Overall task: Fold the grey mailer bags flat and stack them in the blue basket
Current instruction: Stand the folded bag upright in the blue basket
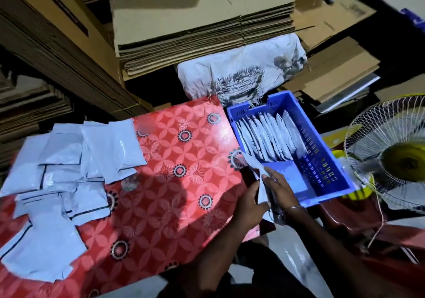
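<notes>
Basket (322,159): row of folded bags (269,136) standing | left hand (247,202), right hand (279,188): both pinching one bag (258,173) | pile (57,166): many waiting on table (184,159)

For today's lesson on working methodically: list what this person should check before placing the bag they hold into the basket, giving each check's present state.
1. Both hands hold the mailer bag, left hand and right hand: ok.
2. Bag folded flat: cannot tell, the hands cover much of it.
3. Free floor in the blue basket nearer the person: ok.
4. Stacked bags stand in a tidy row on edge: ok.
5. Unfolded bags waiting on the red patterned table: ok, many remain.
</notes>
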Demonstrator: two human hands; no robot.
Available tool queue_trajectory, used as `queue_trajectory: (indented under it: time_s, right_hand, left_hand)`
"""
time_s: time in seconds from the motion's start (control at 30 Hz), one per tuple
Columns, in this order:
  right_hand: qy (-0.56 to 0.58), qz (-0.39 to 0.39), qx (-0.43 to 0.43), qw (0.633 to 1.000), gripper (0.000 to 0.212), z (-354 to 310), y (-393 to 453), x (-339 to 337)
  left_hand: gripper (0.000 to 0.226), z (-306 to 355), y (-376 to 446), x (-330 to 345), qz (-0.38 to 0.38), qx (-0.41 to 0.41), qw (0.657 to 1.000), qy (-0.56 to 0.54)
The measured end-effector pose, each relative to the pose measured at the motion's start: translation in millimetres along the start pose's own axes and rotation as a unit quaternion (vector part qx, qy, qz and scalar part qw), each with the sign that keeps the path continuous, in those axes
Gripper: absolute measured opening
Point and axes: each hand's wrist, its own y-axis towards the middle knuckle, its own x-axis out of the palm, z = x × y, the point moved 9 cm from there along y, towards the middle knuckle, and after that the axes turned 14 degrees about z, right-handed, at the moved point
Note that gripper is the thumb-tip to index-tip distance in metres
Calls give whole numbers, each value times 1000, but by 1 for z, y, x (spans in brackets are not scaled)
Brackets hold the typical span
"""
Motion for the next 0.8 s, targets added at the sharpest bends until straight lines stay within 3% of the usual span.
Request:
queue_trajectory:
  time_s: [0.07, 0.17, 0.33, 0.53, 0.63, 0.73, 0.8]
  right_hand:
    - [25, 1, 24, 999, 32, 0, 14, -3]
    - [34, -14, 48, 998, 43, 8, 41, -4]
    - [-22, -56, 73, 996, 54, 42, 94, 1]
    - [-108, -129, 93, 981, 66, 156, 159, 35]
    - [-156, -162, 99, 969, 80, 219, 185, 54]
    - [-200, -169, 104, 959, 67, 180, 164, 49]
    - [-218, -145, 93, 961, 56, 147, 155, 40]
  left_hand:
    - [76, 3, 4, 16, -19, -25, 999, 5]
    - [67, 15, 16, 36, -17, -40, 999, 32]
    - [63, 18, 34, 65, 17, -106, 993, 37]
    - [78, -42, 67, 89, 65, -198, 978, 13]
    - [50, -45, 79, 89, 95, -248, 964, -29]
    - [34, -52, 88, 87, 114, -284, 950, -53]
    - [39, -71, 92, 92, 128, -296, 942, -88]
